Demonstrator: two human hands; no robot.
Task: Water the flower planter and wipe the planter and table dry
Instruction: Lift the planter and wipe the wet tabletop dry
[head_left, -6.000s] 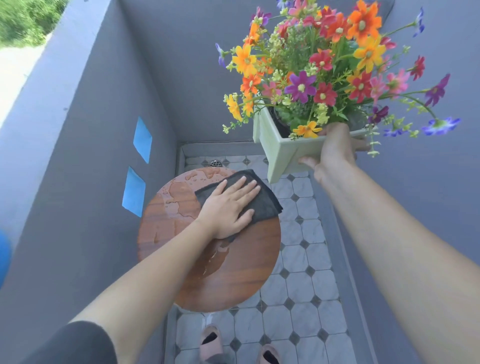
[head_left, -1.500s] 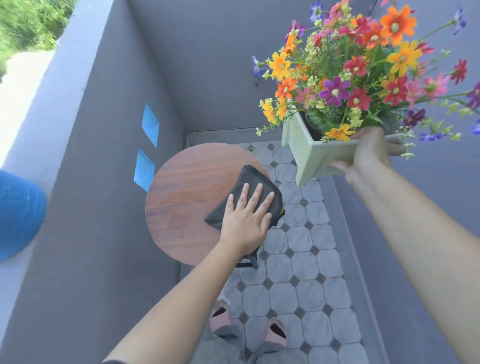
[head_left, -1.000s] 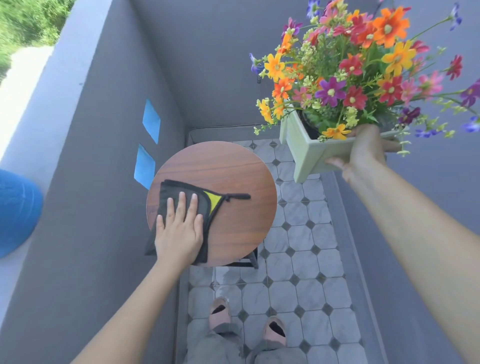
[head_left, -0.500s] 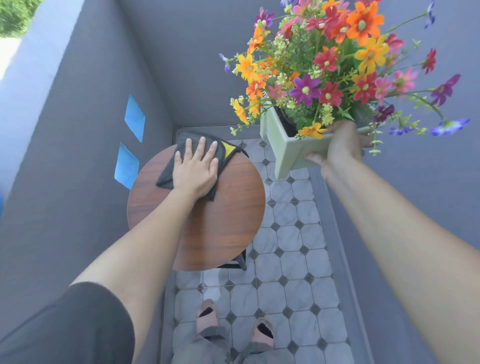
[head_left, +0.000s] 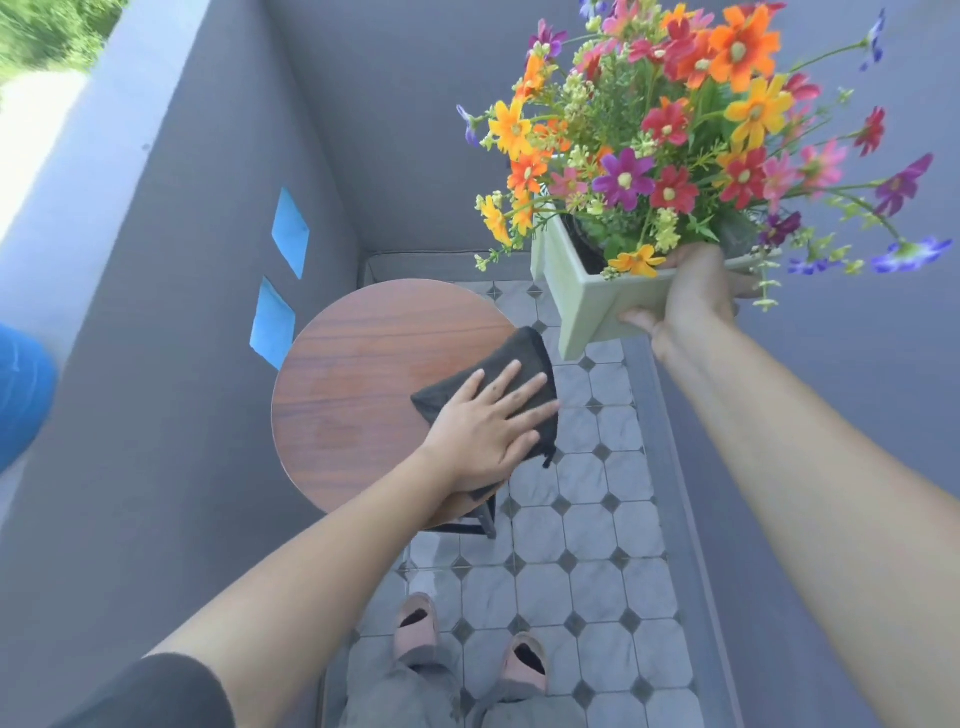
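Observation:
A pale green square planter (head_left: 587, 301) full of orange, red, purple and yellow flowers (head_left: 670, 135) is held up in the air at the upper right, clear of the table. My right hand (head_left: 691, 296) grips its near rim and underside. Below it stands a round wooden table (head_left: 363, 374). My left hand (head_left: 488, 421) lies flat with fingers spread on a dark grey cloth (head_left: 514, 358), pressing it onto the table's right edge; part of the cloth hangs over that edge.
Grey walls close in on the left, back and right. Two blue squares (head_left: 283, 280) are on the left wall. A blue object (head_left: 23, 389) sits on the left ledge. The floor (head_left: 587, 519) is tiled; my feet (head_left: 467, 649) stand near the table.
My left hand has swept the cloth from the table's far side to its right edge. The planter stays held up in my right hand. The wet patches seen earlier no longer show.

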